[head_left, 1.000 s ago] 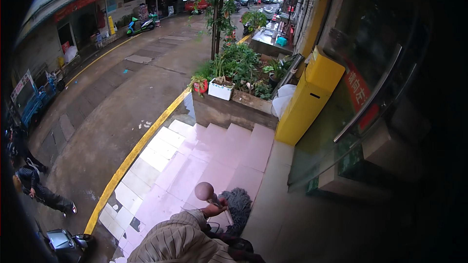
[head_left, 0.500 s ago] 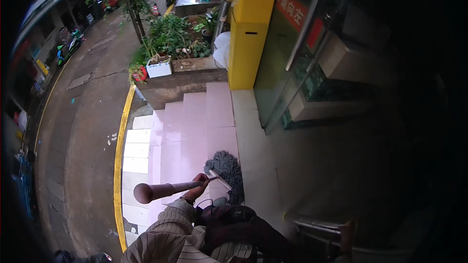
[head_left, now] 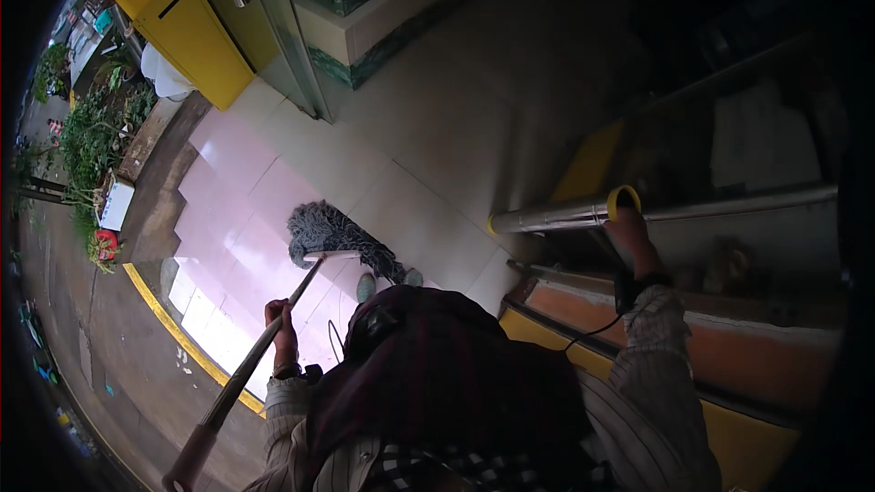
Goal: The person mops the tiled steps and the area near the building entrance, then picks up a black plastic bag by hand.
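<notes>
Wrapping fully round the mop handle (head_left: 260, 357), my left hand (head_left: 284, 335) has its fingers closed on the shaft about midway along. My right hand (head_left: 631, 232) is shut over the yellow-capped end of a steel door bar (head_left: 556, 214), apart from the mop. From that left grip the handle runs down to the grey string mop head (head_left: 333, 235), which lies spread on the pale pink tiled landing (head_left: 232, 219) just ahead of my shoe (head_left: 365, 287). I judge the pole stiff and light, the strands limp and heavier if wet; holding mid-shaft suits steering. Farther left, a white planter box (head_left: 116, 203) and a small red pot (head_left: 105, 241) hold green plants.
</notes>
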{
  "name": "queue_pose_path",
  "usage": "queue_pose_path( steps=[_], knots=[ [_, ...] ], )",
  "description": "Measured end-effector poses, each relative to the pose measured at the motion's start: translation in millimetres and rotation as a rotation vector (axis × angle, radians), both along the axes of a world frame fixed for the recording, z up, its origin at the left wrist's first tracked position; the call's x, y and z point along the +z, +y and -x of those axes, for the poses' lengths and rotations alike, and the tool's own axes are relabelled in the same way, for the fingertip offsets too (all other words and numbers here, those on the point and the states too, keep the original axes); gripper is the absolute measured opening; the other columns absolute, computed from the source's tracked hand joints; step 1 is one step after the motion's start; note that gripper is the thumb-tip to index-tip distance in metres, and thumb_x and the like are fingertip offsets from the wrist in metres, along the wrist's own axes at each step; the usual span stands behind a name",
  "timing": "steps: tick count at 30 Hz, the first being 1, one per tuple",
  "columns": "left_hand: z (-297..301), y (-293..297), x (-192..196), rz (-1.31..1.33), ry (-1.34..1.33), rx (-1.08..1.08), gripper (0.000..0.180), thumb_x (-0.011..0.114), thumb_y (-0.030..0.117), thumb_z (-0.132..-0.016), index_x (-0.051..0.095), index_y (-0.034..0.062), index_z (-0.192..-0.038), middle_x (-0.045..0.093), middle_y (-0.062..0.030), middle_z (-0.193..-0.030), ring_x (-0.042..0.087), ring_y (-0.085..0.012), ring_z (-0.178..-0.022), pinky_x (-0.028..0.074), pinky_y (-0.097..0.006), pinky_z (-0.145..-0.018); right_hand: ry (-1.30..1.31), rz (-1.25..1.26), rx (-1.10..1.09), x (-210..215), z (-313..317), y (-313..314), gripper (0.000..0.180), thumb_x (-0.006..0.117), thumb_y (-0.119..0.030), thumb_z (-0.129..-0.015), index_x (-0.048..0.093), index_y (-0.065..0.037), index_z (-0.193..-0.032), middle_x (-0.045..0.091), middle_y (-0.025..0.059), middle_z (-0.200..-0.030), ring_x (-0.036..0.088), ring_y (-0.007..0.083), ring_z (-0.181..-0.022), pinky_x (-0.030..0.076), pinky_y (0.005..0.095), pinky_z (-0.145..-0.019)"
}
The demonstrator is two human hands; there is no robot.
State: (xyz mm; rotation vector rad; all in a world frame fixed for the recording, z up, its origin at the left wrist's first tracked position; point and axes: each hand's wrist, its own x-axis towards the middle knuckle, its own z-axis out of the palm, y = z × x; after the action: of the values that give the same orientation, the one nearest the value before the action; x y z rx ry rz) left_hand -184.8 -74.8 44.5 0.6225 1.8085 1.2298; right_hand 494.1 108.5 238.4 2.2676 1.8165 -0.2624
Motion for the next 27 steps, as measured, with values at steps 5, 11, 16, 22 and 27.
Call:
queue_pose_path(
  steps=[5, 11, 16, 22, 27],
  knots=[
    [1, 6, 5, -0.021, 0.000, -0.020, 0.015, 0.049, -0.003, -0.081, 0.046, 0.0071, -0.091, 0.052, -0.0060, -0.093, 0.049, -0.0154, -0.094, 0.037, -0.029, -0.087, -0.032, -0.034, -0.008, -2, -10, -29, 0.036, 0.065, -0.019, -0.066, 0.056, -0.003, -0.097, 0.060, 0.0206, -0.090, 0.057, 0.0379, -0.085, 0.047, 0.0437, -0.074],
    [4, 10, 7, -0.029, 0.023, -0.038, 0.015, 0.049, -0.002, -0.080, 0.046, 0.0077, -0.091, 0.052, -0.0050, -0.093, 0.049, -0.0150, -0.094, 0.037, -0.028, -0.085, -0.048, -0.071, -0.003, -6, -33, -53, 0.036, 0.067, -0.017, -0.065, 0.054, -0.002, -0.096, 0.060, 0.0206, -0.087, 0.057, 0.0376, -0.084, 0.048, 0.0443, -0.072],
    [3, 14, 8, 0.005, 0.036, -0.022, 0.016, 0.049, -0.001, -0.079, 0.047, 0.0095, -0.092, 0.055, -0.0039, -0.093, 0.050, -0.0120, -0.089, 0.037, -0.025, -0.077, -0.071, -0.071, -0.036, -10, -54, -71, 0.034, 0.066, -0.015, -0.067, 0.055, 0.002, -0.094, 0.060, 0.0222, -0.089, 0.057, 0.0389, -0.085, 0.047, 0.0433, -0.075],
    [4, 15, 6, 0.007, 0.042, -0.010, 0.015, 0.049, 0.001, -0.080, 0.047, 0.0096, -0.092, 0.055, -0.0039, -0.093, 0.050, -0.0113, -0.087, 0.037, -0.024, -0.074, -0.106, -0.096, -0.058, -12, -60, -90, 0.032, 0.066, -0.017, -0.068, 0.058, 0.002, -0.092, 0.060, 0.0220, -0.089, 0.057, 0.0382, -0.087, 0.047, 0.0426, -0.076],
    [6, 12, 5, 0.016, 0.047, -0.011, 0.014, 0.049, 0.002, -0.081, 0.047, 0.0102, -0.092, 0.055, -0.0028, -0.093, 0.051, -0.0117, -0.089, 0.037, -0.023, -0.073, -0.093, -0.015, -0.269, -19, -68, -87, 0.032, 0.066, -0.015, -0.066, 0.058, 0.002, -0.092, 0.060, 0.0230, -0.090, 0.057, 0.0389, -0.087, 0.047, 0.0427, -0.076]
  ],
)
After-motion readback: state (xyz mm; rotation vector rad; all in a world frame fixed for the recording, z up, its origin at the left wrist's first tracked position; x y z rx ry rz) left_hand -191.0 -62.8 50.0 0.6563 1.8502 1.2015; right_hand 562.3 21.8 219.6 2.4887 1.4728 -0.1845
